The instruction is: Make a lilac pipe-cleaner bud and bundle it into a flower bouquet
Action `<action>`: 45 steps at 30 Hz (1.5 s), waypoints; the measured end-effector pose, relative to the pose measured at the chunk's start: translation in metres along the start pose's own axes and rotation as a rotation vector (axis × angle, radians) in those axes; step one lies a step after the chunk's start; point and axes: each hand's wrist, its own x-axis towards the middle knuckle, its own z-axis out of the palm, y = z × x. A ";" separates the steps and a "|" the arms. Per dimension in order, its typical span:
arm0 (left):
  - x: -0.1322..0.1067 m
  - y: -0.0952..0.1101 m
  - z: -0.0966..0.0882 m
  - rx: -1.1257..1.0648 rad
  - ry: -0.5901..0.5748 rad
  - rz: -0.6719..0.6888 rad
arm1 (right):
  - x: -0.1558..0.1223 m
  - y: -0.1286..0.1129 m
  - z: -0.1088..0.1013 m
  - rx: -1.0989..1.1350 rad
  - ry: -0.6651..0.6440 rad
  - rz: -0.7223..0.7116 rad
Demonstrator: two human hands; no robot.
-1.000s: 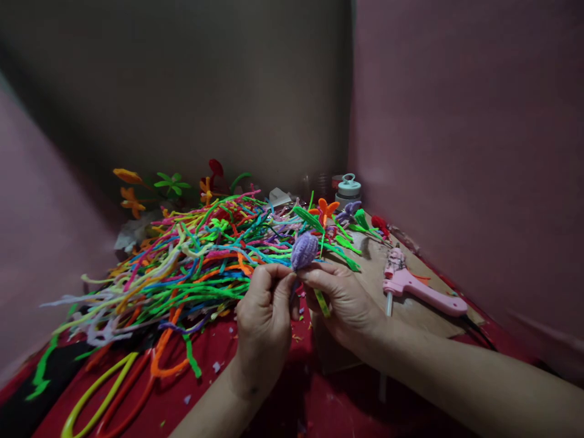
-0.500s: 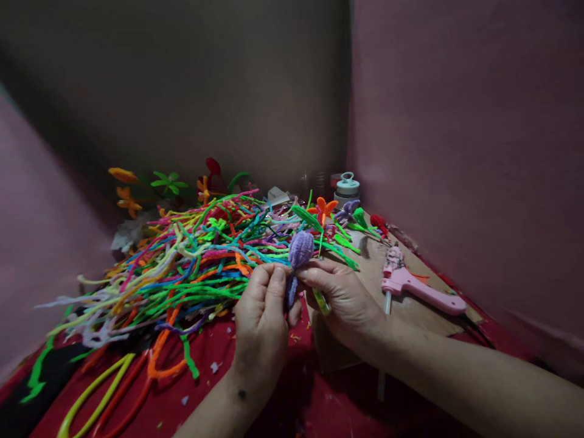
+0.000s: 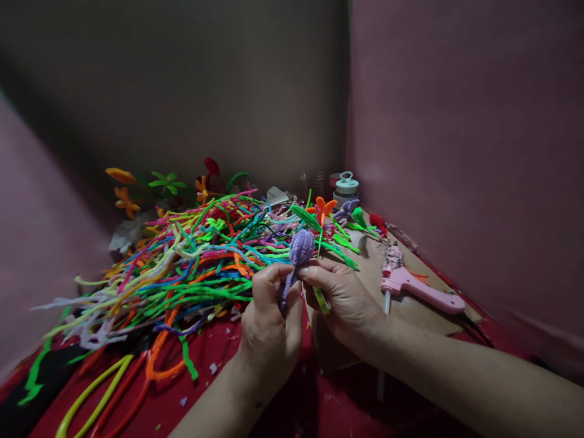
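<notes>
A purple pipe-cleaner flower bud [image 3: 302,246] stands upright between my hands, its twisted stem [image 3: 289,286] slanting down to the left. My right hand [image 3: 342,292] pinches the base of the bud between thumb and forefinger. A yellow-green object [image 3: 321,300] shows under that hand's curled fingers; its kind is unclear. My left hand [image 3: 271,316] is curled around the stem, its index finger at the bud's base and its thumb lower, beside the stem. The stem's lower end is partly hidden by this hand.
A heap of colourful pipe cleaners [image 3: 196,267] spreads left. On the right, a pink glue gun [image 3: 424,292] lies on cardboard [image 3: 374,261]. Finished pipe-cleaner flowers [image 3: 323,208] and a lidded jar [image 3: 347,185] stand behind. Yellow and red handles [image 3: 91,389] lie front left.
My left thumb has slid down from the bud's base, and the left hand has turned and shifted slightly right. The stem now slants more. My right hand keeps its pinch.
</notes>
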 end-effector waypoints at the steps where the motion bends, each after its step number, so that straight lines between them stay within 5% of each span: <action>1: -0.001 -0.004 0.001 0.078 0.017 0.088 | 0.000 0.000 -0.001 0.001 0.007 -0.002; 6: -0.002 -0.014 0.004 0.391 -0.019 0.376 | 0.002 0.003 -0.004 0.015 0.028 -0.011; 11: -0.001 -0.016 0.007 0.663 0.181 0.535 | 0.003 0.001 -0.002 0.041 0.004 -0.021; 13: 0.001 -0.013 0.006 0.646 0.175 0.529 | 0.003 0.000 -0.002 0.039 -0.001 -0.020; 16: 0.004 -0.008 0.002 0.458 0.122 0.400 | 0.002 -0.001 -0.004 -0.003 -0.023 -0.019; 21: 0.008 0.002 -0.005 -0.037 -0.016 -0.104 | 0.003 -0.004 -0.008 -0.091 -0.101 -0.038; 27: 0.014 0.015 -0.009 -0.444 0.031 -0.506 | 0.003 -0.013 -0.008 -0.092 -0.182 0.012; 36: 0.022 0.017 -0.015 -0.702 0.050 -0.745 | 0.009 -0.024 -0.014 -0.166 -0.373 0.039; 45: 0.028 0.019 -0.025 -0.997 -0.125 -0.887 | 0.018 -0.031 -0.024 -0.295 -0.435 0.118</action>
